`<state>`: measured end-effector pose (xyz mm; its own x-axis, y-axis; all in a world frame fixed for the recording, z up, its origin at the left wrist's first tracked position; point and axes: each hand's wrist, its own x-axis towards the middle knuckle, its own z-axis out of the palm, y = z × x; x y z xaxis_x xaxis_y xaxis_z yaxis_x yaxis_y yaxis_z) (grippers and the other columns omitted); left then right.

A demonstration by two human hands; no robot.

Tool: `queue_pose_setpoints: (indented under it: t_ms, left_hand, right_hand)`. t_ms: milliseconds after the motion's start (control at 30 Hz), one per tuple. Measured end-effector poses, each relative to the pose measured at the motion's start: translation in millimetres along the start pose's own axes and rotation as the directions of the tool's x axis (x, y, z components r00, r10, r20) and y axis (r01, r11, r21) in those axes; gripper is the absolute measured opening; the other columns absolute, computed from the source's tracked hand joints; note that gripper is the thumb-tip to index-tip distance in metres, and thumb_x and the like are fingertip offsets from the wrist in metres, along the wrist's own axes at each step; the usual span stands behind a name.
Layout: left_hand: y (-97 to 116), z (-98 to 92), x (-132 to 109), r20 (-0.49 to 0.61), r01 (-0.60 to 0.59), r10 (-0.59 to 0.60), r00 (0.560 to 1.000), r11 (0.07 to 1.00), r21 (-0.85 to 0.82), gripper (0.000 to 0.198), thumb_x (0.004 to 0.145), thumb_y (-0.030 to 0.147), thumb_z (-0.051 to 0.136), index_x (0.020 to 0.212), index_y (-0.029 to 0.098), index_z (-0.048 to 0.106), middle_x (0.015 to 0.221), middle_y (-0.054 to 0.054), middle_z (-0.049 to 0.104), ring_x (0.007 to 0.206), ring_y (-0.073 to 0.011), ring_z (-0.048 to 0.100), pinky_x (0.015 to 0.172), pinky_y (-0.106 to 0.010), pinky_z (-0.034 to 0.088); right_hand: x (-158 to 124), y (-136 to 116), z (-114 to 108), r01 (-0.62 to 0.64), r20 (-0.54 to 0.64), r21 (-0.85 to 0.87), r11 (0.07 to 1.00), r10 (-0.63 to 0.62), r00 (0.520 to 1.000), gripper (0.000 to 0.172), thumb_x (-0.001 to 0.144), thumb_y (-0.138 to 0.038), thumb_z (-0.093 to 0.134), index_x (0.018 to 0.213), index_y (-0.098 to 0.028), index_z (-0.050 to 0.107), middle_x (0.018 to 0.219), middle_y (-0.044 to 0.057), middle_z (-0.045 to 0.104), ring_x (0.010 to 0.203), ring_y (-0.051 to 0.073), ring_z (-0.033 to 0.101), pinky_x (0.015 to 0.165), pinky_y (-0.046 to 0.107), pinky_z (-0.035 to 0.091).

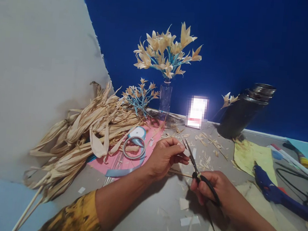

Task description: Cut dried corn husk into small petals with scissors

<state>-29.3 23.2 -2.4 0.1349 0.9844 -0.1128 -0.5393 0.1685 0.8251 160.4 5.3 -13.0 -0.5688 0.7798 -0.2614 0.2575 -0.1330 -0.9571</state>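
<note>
A pair of scissors (193,159) with black handles is gripped in my right hand (209,188), its slightly parted blades pointing up and left. Just left of the blades, my left hand (169,154) is closed in a pinch on a small pale piece (186,153), too small to tell whether it is paper or husk. A thin tan stick (181,173) shows between the two hands, partly hidden. Pale scraps (203,163) of husk lie on the table (158,216) around and beyond my hands.
Dried corn husks (87,138) are heaped at left by a ribbon roll (137,133) and tape roll (134,147). Husk flowers (167,52) stand in a clear bottle (165,100). A bright pixelated screen (197,111), dark flask (241,114) and blue glue gun (269,186) are around.
</note>
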Motion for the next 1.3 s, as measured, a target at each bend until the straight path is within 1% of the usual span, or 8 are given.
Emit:
queue_pose_setpoints:
  t_ms: [167,300,567,833,967,1033,1133,1300]
  left_hand:
    - [2,-1.0,1,0.010,0.015,-0.015,1.000,1.000,0.008,0.031,0.062,0.029,0.086,0.071,0.014,0.060,0.060,0.002,0.062,0.055,-0.0150,0.067,0.059,-0.028,0.057]
    - [3,-1.6,1,0.022,0.018,-0.018,1.000,1.000,0.017,0.033,0.061,0.030,0.087,0.071,0.014,0.060,0.060,0.002,0.062,0.055,-0.0149,0.066,0.059,-0.028,0.056]
    - [7,-1.0,0,0.019,0.009,-0.010,1.000,0.999,0.034,0.034,0.059,0.031,0.088,0.069,0.014,0.060,0.059,0.002,0.061,0.054,-0.0143,0.066,0.059,-0.027,0.055]
    - [3,-1.4,1,0.002,-0.004,0.004,1.000,1.000,0.027,0.030,0.062,0.029,0.086,0.069,0.015,0.060,0.057,0.001,0.062,0.054,-0.0143,0.065,0.058,-0.026,0.054]
    - [1,-1.6,1,-0.031,-0.023,0.024,0.999,0.999,0.041,0.032,0.061,0.030,0.088,0.070,0.015,0.061,0.060,0.001,0.062,0.055,-0.0123,0.063,0.057,-0.024,0.052]
    - [-1,-1.6,0,-0.054,-0.023,0.024,0.998,0.999,0.028,0.033,0.060,0.030,0.089,0.070,0.015,0.061,0.062,0.002,0.062,0.054,-0.0098,0.060,0.056,-0.022,0.049]
    - [-4,-0.9,-1,-0.067,0.031,-0.035,0.997,0.998,-0.051,0.034,0.060,0.027,0.089,0.073,0.015,0.060,0.064,0.002,0.062,0.052,-0.0072,0.056,0.054,-0.019,0.046]
    - [-9,2.6,-4,-0.080,0.082,-0.094,0.992,0.987,-0.140,0.034,0.060,0.021,0.087,0.077,0.016,0.057,0.066,0.000,0.065,0.054,-0.0075,0.057,0.056,-0.019,0.048]
  right_hand:
    - [-1,1,1,-0.008,-0.029,-0.018,1.000,0.007,1.000,0.053,0.071,-0.068,0.070,0.059,-0.017,0.062,0.048,0.001,0.054,0.047,0.011,0.040,0.050,0.028,0.033]
    - [-1,3,0,-0.004,-0.032,-0.007,1.000,0.004,0.999,0.044,0.072,-0.056,0.071,0.056,-0.018,0.059,0.047,0.000,0.053,0.046,0.011,0.039,0.049,0.027,0.031]
    - [-1,5,-3,0.015,-0.017,-0.040,0.999,-0.016,1.000,0.044,0.075,-0.053,0.069,0.051,-0.019,0.054,0.046,0.000,0.052,0.047,0.011,0.040,0.049,0.027,0.028]
    - [-4,5,0,-0.077,-0.079,-0.045,0.996,0.074,0.994,0.039,0.074,-0.038,0.062,0.044,-0.021,0.045,0.042,-0.003,0.042,0.045,0.008,0.032,0.047,0.027,0.019]
    - [-4,8,-1,-0.143,-0.101,-0.009,0.990,0.141,0.985,0.042,0.074,-0.043,0.064,0.044,-0.021,0.046,0.039,-0.004,0.041,0.041,0.008,0.030,0.045,0.026,0.018]
    - [-2,11,-2,-0.115,-0.127,0.015,0.993,0.116,0.985,0.043,0.076,-0.046,0.066,0.047,-0.020,0.048,0.041,-0.003,0.045,0.043,0.008,0.033,0.046,0.026,0.022]
    - [2,13,-2,-0.047,-0.180,0.076,0.996,0.060,0.982,0.047,0.077,-0.058,0.068,0.056,-0.019,0.053,0.048,-0.001,0.053,0.048,0.010,0.039,0.050,0.026,0.028]
    - [3,8,4,0.043,-0.113,0.062,0.997,-0.036,0.993,0.064,0.073,-0.080,0.062,0.065,-0.017,0.060,0.058,0.003,0.060,0.054,0.013,0.045,0.054,0.027,0.034]
